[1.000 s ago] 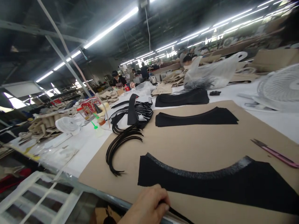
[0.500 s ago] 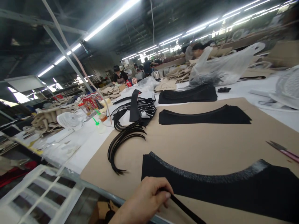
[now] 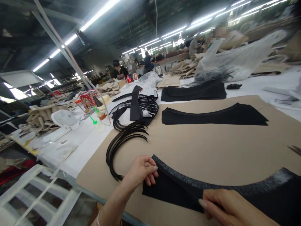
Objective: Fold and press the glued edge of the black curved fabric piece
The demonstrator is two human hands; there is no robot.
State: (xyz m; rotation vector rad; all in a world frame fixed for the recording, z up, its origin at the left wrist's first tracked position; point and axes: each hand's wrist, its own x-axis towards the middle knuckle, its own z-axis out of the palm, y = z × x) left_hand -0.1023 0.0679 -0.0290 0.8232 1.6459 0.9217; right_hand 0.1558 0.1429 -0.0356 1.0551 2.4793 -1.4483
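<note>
A curved black fabric piece (image 3: 225, 194) with a glossy grey upper edge lies on the brown cardboard sheet (image 3: 211, 147) in front of me. My left hand (image 3: 141, 171) is closed in a pinch on a thin black strip at the piece's left tip. My right hand (image 3: 230, 208) is closed on the same strip lower down, over the fabric's front edge. A bundle of curved black strips (image 3: 122, 142) lies just left of my left hand.
Two stacks of black curved pieces (image 3: 211, 114) (image 3: 195, 91) lie farther back. A striped black pile (image 3: 138, 111), glue bottles (image 3: 98, 114), a small white fan (image 3: 63, 119) and a plastic bag (image 3: 235, 64) stand around. A white rack (image 3: 35, 194) is at lower left. Other people work at far tables.
My left hand has moved up from the table's front edge to the fabric's left tip, carrying the black strip. My right hand has come into view at the bottom.
</note>
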